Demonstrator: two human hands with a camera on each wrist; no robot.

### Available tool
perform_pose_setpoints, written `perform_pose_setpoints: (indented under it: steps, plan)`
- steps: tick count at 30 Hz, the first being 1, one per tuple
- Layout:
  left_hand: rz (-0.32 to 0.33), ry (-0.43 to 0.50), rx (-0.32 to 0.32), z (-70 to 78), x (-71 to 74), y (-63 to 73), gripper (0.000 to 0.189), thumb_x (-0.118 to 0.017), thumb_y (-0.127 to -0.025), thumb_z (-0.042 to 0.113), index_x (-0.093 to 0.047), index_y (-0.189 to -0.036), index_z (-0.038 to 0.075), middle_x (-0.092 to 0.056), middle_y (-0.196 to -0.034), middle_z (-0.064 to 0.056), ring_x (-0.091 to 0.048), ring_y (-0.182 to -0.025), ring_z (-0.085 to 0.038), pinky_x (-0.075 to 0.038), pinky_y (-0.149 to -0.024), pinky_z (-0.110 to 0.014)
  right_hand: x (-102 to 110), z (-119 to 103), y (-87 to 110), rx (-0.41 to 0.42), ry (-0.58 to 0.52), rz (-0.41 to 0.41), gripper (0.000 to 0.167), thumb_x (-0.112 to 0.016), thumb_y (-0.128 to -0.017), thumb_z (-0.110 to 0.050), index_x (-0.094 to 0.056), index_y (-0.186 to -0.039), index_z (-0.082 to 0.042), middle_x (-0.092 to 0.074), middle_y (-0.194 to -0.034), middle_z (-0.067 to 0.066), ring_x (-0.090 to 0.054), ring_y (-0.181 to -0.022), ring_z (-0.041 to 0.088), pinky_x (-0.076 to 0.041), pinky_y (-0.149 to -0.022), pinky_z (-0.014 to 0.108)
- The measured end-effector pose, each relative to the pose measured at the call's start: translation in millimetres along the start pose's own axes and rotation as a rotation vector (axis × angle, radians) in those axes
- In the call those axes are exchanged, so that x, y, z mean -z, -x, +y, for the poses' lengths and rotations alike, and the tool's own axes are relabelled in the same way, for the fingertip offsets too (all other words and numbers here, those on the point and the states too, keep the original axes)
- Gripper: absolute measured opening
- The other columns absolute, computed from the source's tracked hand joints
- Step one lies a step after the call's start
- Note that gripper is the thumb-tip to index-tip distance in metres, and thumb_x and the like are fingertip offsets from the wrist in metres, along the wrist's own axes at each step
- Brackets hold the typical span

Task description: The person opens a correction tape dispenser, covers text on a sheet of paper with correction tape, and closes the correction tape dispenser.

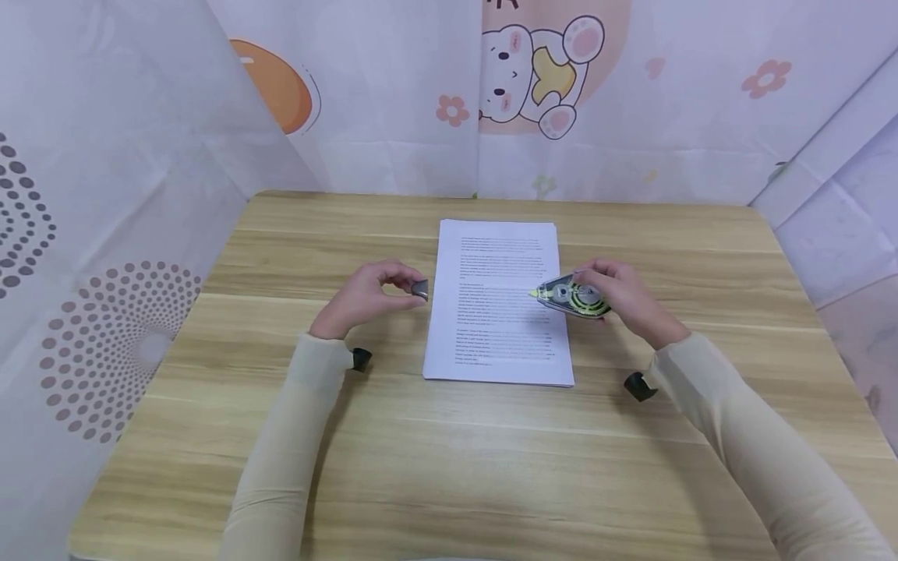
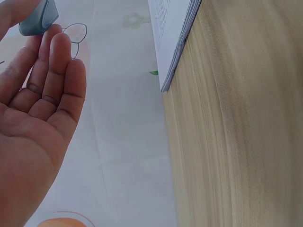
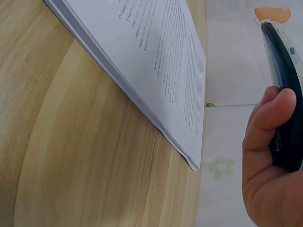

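Note:
My right hand point(image 1: 627, 300) grips a correction tape dispenser point(image 1: 577, 298) with a clear body and green-yellow rings. Its yellow-green tip points left, above the right part of a stack of printed paper point(image 1: 501, 335). To the left of the stack, my left hand point(image 1: 366, 296) pinches a small dark grey cap point(image 1: 419, 289) between thumb and fingertips. In the left wrist view the cap point(image 2: 40, 19) is partly cut off at the top, and the palm faces the camera. The right wrist view shows the dispenser point(image 3: 285, 61) edge-on, partly out of frame.
The paper stack lies on a wood-grain table point(image 1: 463, 467), slightly uneven along its edges. Behind the table hangs a white curtain point(image 1: 393, 156) with cartoon prints. Dark wrist-camera mounts point(image 1: 640, 386) stick out from both sleeves.

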State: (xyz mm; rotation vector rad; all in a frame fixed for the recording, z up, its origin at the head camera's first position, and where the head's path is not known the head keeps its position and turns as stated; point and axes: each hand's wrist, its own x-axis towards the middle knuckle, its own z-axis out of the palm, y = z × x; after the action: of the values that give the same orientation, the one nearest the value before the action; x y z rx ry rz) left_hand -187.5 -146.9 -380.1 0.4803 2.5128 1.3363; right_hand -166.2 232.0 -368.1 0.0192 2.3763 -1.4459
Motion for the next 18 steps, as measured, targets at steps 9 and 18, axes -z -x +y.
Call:
perform_pose_setpoints:
  steps: [9,18]
  plan:
    - [-0.013,0.0,-0.005,1.7,-2.3,-1.4,0.037,-0.079,-0.074,0.025,-0.068,-0.107,0.011,-0.065,-0.101,-0.004,-0.056,-0.093,-0.017,-0.045,-0.084,-0.036,-0.9,2.2,-1.4,-0.003,-0.012,-0.016,0.041,-0.046,-0.095,-0.03,-0.051,-0.119,0.003,-0.056,-0.102,0.012,-0.055,-0.073,0.009,-0.048,-0.051,0.026]
    - [-0.018,0.018,-0.013,4.3,-3.2,-2.5,0.037,-0.079,-0.074,0.026,-0.068,-0.107,0.012,-0.066,-0.101,-0.005,-0.058,-0.093,-0.017,-0.045,-0.086,-0.036,-0.1,-1.2,-0.3,-0.015,-0.001,-0.025,0.043,-0.044,-0.095,-0.031,-0.051,-0.121,0.003,-0.054,-0.105,0.016,-0.054,-0.075,0.01,-0.049,-0.051,0.029]
